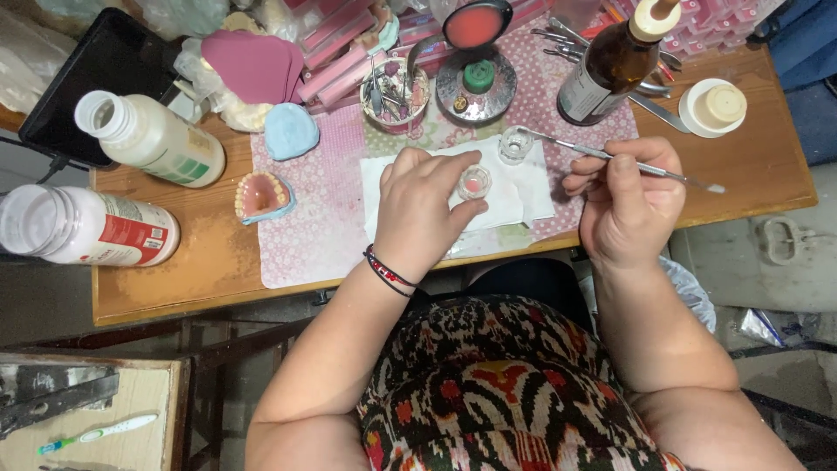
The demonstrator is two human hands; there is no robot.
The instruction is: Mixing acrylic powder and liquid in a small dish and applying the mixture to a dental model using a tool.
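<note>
One cluttered wooden table (750,166), pink patterned mat (323,218)

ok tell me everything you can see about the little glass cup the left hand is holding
The little glass cup is a small, round, clear dish, glass by its look, with a thick rim and a pink substance in its bottom. It stands upright, mouth up, on the white paper towel spread over the patterned mat. The left hand grips its side with thumb and fingertips. A second, empty-looking clear cup stands apart just beyond it. The right hand holds a thin metal spatula clear of it.
</note>
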